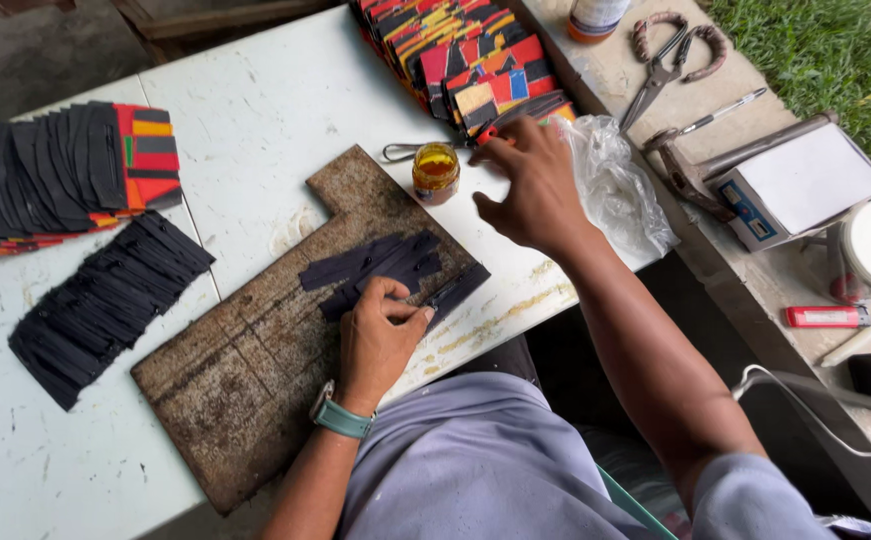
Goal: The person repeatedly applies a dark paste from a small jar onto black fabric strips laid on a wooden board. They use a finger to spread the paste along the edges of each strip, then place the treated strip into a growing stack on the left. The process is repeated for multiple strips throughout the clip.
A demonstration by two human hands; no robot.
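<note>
One camera sits on the person's head, looking steeply down and close onto the white table (255, 110). Only this single view exists, so nothing overlaps.

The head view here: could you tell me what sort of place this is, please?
Probably a small craft workbench, partly outdoors. The left hand presses dark strips on a worn board, a glue jar stands nearby, and grass borders the bench.
</note>
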